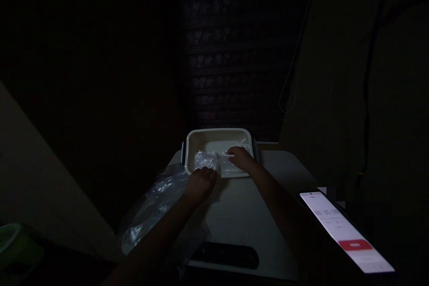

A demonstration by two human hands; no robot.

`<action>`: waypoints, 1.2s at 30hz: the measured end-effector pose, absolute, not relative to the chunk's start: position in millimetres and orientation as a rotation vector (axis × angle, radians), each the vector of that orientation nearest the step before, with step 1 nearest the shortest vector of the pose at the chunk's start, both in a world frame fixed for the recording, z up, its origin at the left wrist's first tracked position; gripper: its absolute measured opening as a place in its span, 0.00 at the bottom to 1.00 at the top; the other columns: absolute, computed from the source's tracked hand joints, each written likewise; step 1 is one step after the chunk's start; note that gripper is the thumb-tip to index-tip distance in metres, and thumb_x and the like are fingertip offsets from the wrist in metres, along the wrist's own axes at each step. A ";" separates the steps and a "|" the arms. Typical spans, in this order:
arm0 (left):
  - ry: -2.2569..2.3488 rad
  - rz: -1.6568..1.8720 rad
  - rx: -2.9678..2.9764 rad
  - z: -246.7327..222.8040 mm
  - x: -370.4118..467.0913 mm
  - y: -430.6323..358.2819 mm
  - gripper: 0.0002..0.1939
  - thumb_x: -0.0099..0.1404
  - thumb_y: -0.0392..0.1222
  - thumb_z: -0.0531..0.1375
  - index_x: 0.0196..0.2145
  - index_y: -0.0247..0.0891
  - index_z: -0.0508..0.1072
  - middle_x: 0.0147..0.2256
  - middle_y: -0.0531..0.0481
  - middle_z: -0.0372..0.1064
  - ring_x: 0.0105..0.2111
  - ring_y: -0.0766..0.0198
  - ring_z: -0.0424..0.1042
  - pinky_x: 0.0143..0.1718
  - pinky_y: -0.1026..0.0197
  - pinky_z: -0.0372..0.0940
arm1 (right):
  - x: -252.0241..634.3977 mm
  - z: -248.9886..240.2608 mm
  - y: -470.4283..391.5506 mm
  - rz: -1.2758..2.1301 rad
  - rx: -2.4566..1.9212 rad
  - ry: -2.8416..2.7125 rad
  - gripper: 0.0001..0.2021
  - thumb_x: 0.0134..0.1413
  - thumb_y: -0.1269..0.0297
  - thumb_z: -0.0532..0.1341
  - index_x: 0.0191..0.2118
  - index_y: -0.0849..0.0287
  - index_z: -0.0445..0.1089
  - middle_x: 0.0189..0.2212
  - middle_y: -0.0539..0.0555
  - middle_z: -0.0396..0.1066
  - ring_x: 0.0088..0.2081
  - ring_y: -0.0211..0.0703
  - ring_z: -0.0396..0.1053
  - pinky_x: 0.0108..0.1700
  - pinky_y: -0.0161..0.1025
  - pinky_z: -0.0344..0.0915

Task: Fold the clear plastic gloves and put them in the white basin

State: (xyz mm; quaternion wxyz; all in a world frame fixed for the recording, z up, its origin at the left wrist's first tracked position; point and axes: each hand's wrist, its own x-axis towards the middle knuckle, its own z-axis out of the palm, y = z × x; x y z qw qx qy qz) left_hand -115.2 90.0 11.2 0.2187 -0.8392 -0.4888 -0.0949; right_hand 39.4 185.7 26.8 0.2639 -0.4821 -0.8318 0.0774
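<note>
A white rectangular basin [217, 131] stands at the far end of a pale tabletop. My left hand [201, 184] is closed at the basin's front rim, its fingers curled at a crumpled bundle of clear plastic bags [205, 159]. Inside the basin, my right hand [240, 157] pinches a flat clear plastic bag [228, 164], whose edge catches the light. More clear plastic lies by the basin's right wall. Dim light hides the exact fingertip contacts.
A large clear plastic bag [161, 194] spreads over the table's left side. A dark elongated slot or object [226, 254] lies at the near edge. On the right glows a phone [345, 232] with a timer. Something green [20, 246] is at lower left.
</note>
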 end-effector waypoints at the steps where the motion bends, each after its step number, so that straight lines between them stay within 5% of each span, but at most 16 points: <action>1: -1.351 -0.262 -2.318 11.2 -115.4 90.5 0.06 0.55 0.34 0.47 0.29 0.35 0.62 0.28 0.48 0.62 0.30 0.62 0.60 0.27 0.61 0.53 | 39.7 27.7 185.3 0.192 -1.294 -2.235 0.12 0.38 0.72 0.54 0.34 0.64 0.65 0.34 0.57 0.65 0.38 0.41 0.61 0.38 0.33 0.56; 17: -1.467 -0.450 -2.175 22.8 -116.0 114.5 0.12 0.56 0.34 0.45 0.39 0.36 0.61 0.38 0.46 0.62 0.38 0.61 0.59 0.40 0.58 0.50 | 53.8 51.8 174.6 0.089 -1.127 -1.931 0.12 0.40 0.75 0.47 0.30 0.62 0.65 0.31 0.54 0.66 0.34 0.36 0.61 0.37 0.32 0.56; 30: -1.508 -0.486 -2.134 16.5 -110.6 124.3 0.28 0.53 0.38 0.46 0.50 0.27 0.42 0.52 0.39 0.38 0.51 0.58 0.36 0.47 0.54 0.40 | 73.4 53.1 168.6 0.087 -1.176 -1.936 0.12 0.41 0.73 0.48 0.32 0.61 0.65 0.31 0.53 0.66 0.33 0.36 0.62 0.36 0.31 0.56; 36: -1.618 -0.397 -2.103 23.2 -115.0 99.3 0.18 0.54 0.38 0.45 0.44 0.33 0.57 0.45 0.42 0.54 0.47 0.58 0.50 0.46 0.52 0.42 | 85.5 55.8 155.8 0.102 -1.221 -1.985 0.12 0.41 0.73 0.48 0.31 0.61 0.66 0.31 0.53 0.67 0.34 0.36 0.62 0.36 0.31 0.56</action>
